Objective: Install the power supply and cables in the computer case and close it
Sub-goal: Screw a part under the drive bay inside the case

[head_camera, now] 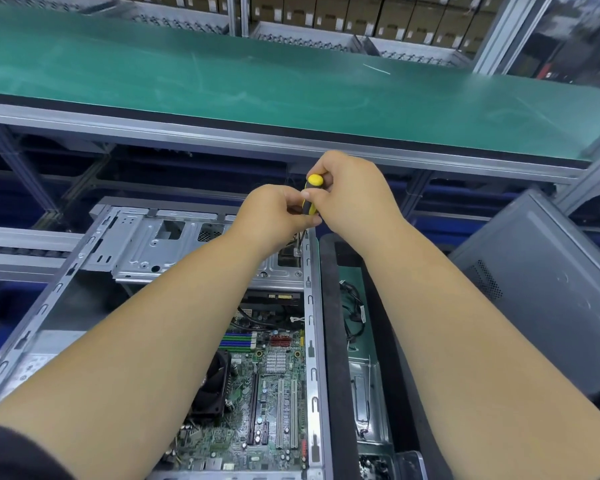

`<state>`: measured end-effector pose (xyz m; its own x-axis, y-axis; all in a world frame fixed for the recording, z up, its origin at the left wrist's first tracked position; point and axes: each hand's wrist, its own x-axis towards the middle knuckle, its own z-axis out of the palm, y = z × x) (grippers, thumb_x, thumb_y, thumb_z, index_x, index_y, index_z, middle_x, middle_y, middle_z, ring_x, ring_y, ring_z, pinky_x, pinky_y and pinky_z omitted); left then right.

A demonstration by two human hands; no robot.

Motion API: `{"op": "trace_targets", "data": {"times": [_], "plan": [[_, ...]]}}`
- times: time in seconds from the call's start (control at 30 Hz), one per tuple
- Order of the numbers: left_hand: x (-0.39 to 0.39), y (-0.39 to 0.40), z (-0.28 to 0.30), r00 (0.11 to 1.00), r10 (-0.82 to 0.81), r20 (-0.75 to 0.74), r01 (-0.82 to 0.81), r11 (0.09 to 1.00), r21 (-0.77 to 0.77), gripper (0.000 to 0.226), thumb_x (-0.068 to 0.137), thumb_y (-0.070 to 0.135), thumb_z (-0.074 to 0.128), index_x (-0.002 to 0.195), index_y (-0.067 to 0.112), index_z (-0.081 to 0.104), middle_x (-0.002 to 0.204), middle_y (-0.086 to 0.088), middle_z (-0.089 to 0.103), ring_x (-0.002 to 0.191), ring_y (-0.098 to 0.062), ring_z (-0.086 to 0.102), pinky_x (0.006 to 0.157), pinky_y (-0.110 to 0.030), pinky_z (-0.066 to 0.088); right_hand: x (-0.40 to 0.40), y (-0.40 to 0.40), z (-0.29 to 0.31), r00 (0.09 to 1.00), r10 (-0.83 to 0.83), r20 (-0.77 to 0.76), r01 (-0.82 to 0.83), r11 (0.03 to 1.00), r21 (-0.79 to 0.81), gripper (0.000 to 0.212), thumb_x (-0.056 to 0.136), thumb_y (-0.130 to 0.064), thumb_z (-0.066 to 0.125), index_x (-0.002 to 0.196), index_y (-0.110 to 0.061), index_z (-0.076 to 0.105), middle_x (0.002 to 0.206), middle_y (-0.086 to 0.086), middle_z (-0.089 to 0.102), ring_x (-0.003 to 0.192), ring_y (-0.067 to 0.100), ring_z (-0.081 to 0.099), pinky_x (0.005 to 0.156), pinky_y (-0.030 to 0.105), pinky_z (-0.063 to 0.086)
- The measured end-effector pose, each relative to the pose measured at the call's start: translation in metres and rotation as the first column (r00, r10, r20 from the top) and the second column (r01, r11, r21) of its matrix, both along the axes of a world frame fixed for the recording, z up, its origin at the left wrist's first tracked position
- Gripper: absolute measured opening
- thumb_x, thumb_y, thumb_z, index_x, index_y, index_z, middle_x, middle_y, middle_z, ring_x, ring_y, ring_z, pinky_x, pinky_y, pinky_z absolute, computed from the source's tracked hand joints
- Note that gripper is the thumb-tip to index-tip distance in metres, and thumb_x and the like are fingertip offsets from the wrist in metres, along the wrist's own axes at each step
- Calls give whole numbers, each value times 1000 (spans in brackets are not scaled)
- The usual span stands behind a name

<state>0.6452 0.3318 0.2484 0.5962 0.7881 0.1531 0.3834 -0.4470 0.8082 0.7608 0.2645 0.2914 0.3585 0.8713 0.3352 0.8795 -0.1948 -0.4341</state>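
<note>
- Two bare hands met at the frame's centre over the far end of the open grey steel computer case (pixel 201 244), which lay on its side.
- No brand, label or other writing could be read anywhere; the stickers on the stacked cardboard boxes (pixel 329 12) at 12 o'clock were too small to make out.
- The right hand (pixel 352 192) was curled round the yellow-and-black handle of a screwdriver (pixel 311 195), held nearly upright.
- The left hand (pixel 274 211) pinched the lower handle from 9 o'clock, fingertips touching the right hand.
- The shaft ran down toward 6 o'clock from the grip to the case's right rail, its tip at a small screw (pixel 297 252).
- The green motherboard (pixel 271 386) with its black fan lay inside the case at 6 o'clock of the grip.
- A loose black cable bundle (pixel 354 313) lay in the black-rimmed tray at 5 o'clock, beside the case.
- A grey metal side panel (pixel 548 289) leaned at 3 o'clock.
</note>
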Motion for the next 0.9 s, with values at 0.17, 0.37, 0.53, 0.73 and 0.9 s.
{"op": "trace_targets", "data": {"times": [0.17,0.37,0.53,0.73,0.9], "plan": [[-4,-7,-2,999,15,29,-16,1000,27,15,82,24,74,95,16,74,88,-5,73,87,-24,67,83,-46,54,-8,1,1,999,-17,44,17,1000,-12,15,91,-31,65,97,-25,53,90,-4,60,83,18,57,70,32,49],[-28,-10,-5,993,-45,108,59,990,-127,52,86,20,73,135,27,55,123,6,65,111,-6,61,97,-27,49,-12,-15,-14,990,41,138,-37,999,-31,11,98,-20,49,98,-17,38,87,7,54,66,23,49,53,34,34],[-62,-14,-4,985,98,141,-73,982,-174,46,91,21,66,136,25,55,118,11,65,103,0,61,81,-15,48,-16,-31,-22,996,-40,77,34,996,80,14,98,-27,54,99,-22,42,86,-1,60,71,20,57,58,37,49],[-88,-29,1,968,162,192,-123,972,-199,27,92,27,63,118,32,66,103,17,68,96,2,62,79,-16,45,-5,-64,-17,819,-287,-497,367,928,68,20,85,-38,67,90,-19,62,74,-6,67,63,8,60,52,26,44],[-79,-53,-4,974,76,215,-25,973,-230,16,90,30,64,103,37,71,96,16,69,86,0,64,70,-15,47,5,-111,-33,138,-250,-958,402,898,-176,13,90,-14,58,86,-10,69,65,3,69,50,8,54,51,19,40]]}}
